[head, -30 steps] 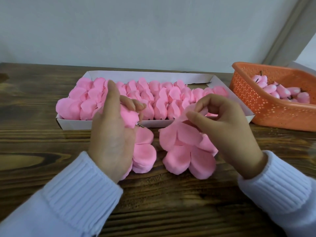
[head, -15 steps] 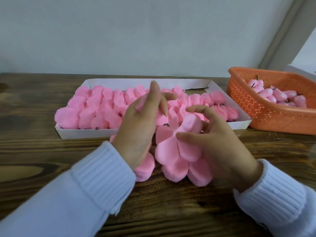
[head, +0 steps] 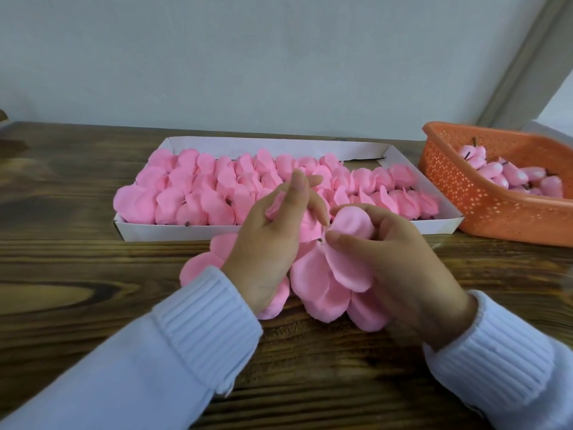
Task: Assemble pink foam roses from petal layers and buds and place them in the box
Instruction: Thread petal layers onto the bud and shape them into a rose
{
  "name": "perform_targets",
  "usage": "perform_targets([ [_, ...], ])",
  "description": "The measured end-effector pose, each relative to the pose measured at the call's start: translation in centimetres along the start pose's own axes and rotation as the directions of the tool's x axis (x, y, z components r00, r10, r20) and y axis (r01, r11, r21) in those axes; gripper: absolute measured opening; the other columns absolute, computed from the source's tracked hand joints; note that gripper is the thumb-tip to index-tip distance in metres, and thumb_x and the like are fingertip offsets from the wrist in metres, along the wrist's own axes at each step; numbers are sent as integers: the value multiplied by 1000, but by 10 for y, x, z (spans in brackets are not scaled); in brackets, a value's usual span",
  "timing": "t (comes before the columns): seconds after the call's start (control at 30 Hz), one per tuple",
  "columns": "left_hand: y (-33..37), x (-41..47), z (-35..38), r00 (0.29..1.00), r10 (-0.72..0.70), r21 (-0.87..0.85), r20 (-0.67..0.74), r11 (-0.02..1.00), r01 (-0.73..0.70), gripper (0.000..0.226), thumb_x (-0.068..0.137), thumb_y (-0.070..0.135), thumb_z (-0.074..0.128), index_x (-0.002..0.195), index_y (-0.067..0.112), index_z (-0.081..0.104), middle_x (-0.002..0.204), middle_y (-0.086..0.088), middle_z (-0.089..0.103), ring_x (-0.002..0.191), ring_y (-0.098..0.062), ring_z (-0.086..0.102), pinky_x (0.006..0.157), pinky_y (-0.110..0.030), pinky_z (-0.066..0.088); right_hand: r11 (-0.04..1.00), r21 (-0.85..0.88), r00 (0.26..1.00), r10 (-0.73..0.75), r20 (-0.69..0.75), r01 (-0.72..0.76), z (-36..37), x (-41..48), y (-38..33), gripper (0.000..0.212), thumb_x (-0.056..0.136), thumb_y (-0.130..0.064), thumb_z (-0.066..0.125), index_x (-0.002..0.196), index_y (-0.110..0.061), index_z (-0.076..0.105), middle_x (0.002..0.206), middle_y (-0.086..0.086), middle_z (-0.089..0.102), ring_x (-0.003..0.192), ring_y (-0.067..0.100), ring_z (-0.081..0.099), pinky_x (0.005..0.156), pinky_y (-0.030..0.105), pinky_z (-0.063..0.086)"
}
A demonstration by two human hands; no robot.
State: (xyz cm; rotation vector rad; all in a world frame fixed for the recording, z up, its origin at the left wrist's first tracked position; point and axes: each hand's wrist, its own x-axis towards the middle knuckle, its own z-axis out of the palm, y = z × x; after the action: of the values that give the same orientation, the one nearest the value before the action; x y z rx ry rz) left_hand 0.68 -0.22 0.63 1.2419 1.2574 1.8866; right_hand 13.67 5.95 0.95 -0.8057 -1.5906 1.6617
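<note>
Pink foam fills the middle of the head view. The left hand [head: 266,249] sits at centre, back to the camera, with its forefinger raised and the other fingers curled round a foam piece [head: 307,226]. The right hand [head: 403,265], just right of centre, pinches a petal layer [head: 313,280], thumb on the top petal and fingers behind. The layer's lower petals hang toward the table [head: 77,274], and the two hands nearly touch above it.

Whether the foam piece is a bare bud or a part-built rose cannot be told, since the left palm covers most of it. A small dark point shows between the hands, too small to identify. A stack [head: 198,268] of further layers lies on the table, partly hidden under the left wrist. Both sleeves run out of the lower edge.

The white box [head: 161,232] lies just behind the hands, packed with roses [head: 192,193] except at its upper right corner. The orange basket [head: 483,206] of buds [head: 514,176] is cut off by the right edge. Bare wood lies at left and lower centre.
</note>
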Motion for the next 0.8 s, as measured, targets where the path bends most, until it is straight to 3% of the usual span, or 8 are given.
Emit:
perform_targets([
  [0.1, -1, -2, -1, 1000, 13, 85, 1, 996, -13, 55, 85, 70, 34, 55, 31, 60, 77, 18, 68, 110, 11, 54, 104, -17, 29, 999, 53, 1000, 9, 19, -10, 0, 0, 0, 21, 81, -2, 70, 101, -7, 67, 84, 12, 72, 74, 22, 69, 65, 29, 56],
  [0.17, 0, -2, 0, 999, 38, 122, -5, 992, -38, 47, 88, 57, 32, 58, 31, 58, 79, 28, 66, 94, 21, 54, 91, 1, 28, 995, 94, 1000, 18, 21, -20, 0, 0, 0, 24, 82, 0, 68, 105, -4, 65, 86, 15, 72, 76, 23, 69, 65, 29, 56],
  [0.23, 0, -3, 0, 998, 57, 134, -17, 990, -54, 46, 88, 55, 32, 59, 31, 59, 80, 33, 64, 95, 22, 53, 86, 6, 27, 992, 127, 1000, 23, 20, -26, 0, 0, 0, 26, 83, 2, 67, 108, -2, 64, 89, 18, 71, 78, 25, 69, 67, 30, 56],
  [0.37, -6, -1, -2, 999, 52, 116, -8, 992, -51, 51, 86, 62, 30, 58, 35, 63, 88, 24, 67, 119, 11, 48, 101, -14, 28, 994, 110, 999, -20, 43, 15, 1, -3, -2, 22, 84, -2, 67, 105, -5, 65, 87, 15, 72, 77, 24, 69, 68, 32, 55],
  [0.47, -8, 0, -2, 999, 46, 75, -7, 996, -45, 53, 85, 65, 30, 59, 33, 64, 90, 20, 69, 120, 8, 49, 100, -24, 28, 996, 61, 997, -72, 24, 70, 1, -4, -2, 18, 84, -3, 67, 102, -6, 67, 83, 12, 71, 74, 22, 68, 66, 31, 54],
  [0.57, -8, 0, -2, 999, 47, 31, 19, 998, -48, 55, 85, 69, 34, 60, 31, 64, 87, 11, 69, 119, 2, 52, 106, -36, 30, 997, 12, 997, -75, -1, 75, 0, -3, -1, 16, 85, -4, 68, 100, -11, 68, 88, 16, 71, 79, 26, 68, 74, 41, 57],
  [0.7, -6, -2, -1, 1000, -5, -34, 10, 999, 6, 54, 79, 75, 41, 57, 32, 66, 101, 9, 71, 116, 0, 56, 104, -39, 37, 998, 17, 998, -54, -9, 55, 2, -3, -1, 18, 85, -2, 67, 100, -12, 67, 88, 16, 71, 79, 28, 69, 72, 44, 58],
  [0.8, -2, -4, 0, 1000, -5, 11, 12, 1000, 4, 51, 83, 67, 39, 58, 32, 66, 101, 8, 71, 111, -1, 60, 96, -29, 41, 999, 10, 999, -49, -8, 49, 3, -4, -1, 19, 85, -3, 67, 103, -11, 66, 90, 18, 71, 80, 29, 69, 74, 45, 58],
])
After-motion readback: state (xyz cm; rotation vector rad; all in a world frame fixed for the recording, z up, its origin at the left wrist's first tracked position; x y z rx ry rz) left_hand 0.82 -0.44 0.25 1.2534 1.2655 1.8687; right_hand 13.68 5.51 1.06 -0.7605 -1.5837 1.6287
